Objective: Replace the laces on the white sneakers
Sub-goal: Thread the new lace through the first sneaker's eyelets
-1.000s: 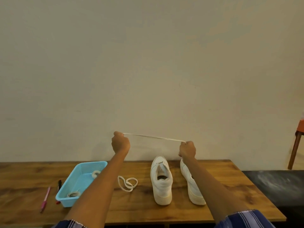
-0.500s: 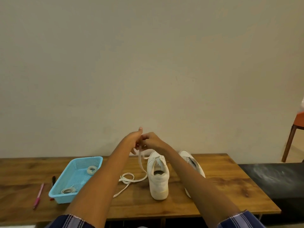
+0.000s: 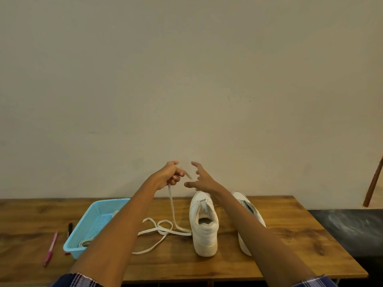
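Two white sneakers stand heel toward me on the wooden table (image 3: 290, 241). The left sneaker (image 3: 204, 226) is in full view with no lace in its eyelets; my right forearm covers part of the right sneaker (image 3: 247, 206). My left hand (image 3: 171, 175) is raised above the table and grips a white lace (image 3: 173, 212). The lace hangs down from that hand and lies looped on the wood beside the left sneaker. A short lace end sticks out toward my right hand (image 3: 200, 180), which hovers beside it with fingers spread and holds nothing.
A light blue plastic basket (image 3: 93, 220) sits at the left with coiled white laces inside. A pink pen (image 3: 50, 248) and a dark marker (image 3: 70, 228) lie left of it. A dark surface (image 3: 350, 230) adjoins the table's right end, and a wooden chair leg (image 3: 374, 183) stands beyond.
A second ago both hands held the lace stretched taut between them. They came together, and now my right hand has let go and spread open while the left keeps the lace, which droops onto the table.
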Demonstrator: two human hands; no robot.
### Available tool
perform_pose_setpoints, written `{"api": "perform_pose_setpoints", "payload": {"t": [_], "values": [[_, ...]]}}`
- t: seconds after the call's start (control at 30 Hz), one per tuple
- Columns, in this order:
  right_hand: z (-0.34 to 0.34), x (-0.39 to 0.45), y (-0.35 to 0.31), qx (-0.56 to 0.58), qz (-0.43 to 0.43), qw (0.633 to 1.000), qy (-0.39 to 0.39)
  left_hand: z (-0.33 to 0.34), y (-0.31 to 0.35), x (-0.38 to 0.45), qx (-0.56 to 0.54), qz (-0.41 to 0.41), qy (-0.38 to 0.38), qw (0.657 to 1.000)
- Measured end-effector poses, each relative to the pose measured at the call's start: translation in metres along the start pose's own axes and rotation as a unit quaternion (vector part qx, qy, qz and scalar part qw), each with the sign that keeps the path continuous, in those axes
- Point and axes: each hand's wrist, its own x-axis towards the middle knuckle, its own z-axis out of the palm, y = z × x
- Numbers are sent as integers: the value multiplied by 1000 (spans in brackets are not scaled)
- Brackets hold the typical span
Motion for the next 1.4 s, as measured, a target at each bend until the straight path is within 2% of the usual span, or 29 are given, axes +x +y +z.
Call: {"api": "perform_pose_setpoints", "payload": {"t": [0.1,0.23,0.33,0.4,0.47,0.53,0.6,0.7,0.8,0.9,1.03,1.13,1.27,1.33,1.4], "values": [[4,2,3,14,-17,999,-35,2,-2,4,-4,1,-24,1000],[-2,1,7,64,-6,996,-63,-1,-6,10,87,21,26,996],[-9,1,13,111,6,993,-26,-7,-17,17,206,29,95,974],[-13,2,17,139,15,990,9,-12,-24,20,236,11,118,964],[-16,3,21,129,20,991,18,-15,-32,22,286,-12,103,953],[-16,1,22,79,15,997,-16,-12,-39,25,345,5,61,936],[-11,1,23,54,2,997,-46,0,-43,28,304,46,9,951],[-5,3,26,60,-3,998,-8,17,-45,31,206,75,-38,975],[-5,8,34,43,-8,999,27,22,-55,38,162,69,-32,984],[-8,11,46,35,-2,999,32,26,-63,41,168,45,-19,985],[-5,10,63,120,31,990,62,33,-75,50,181,62,17,981],[-2,11,71,238,82,959,128,43,-83,56,173,86,44,980],[1,12,75,402,118,897,144,52,-88,59,134,82,36,987],[0,13,77,475,123,859,146,53,-91,59,114,54,12,992],[-4,13,79,542,119,818,153,53,-93,57,97,-10,-31,995]]}}
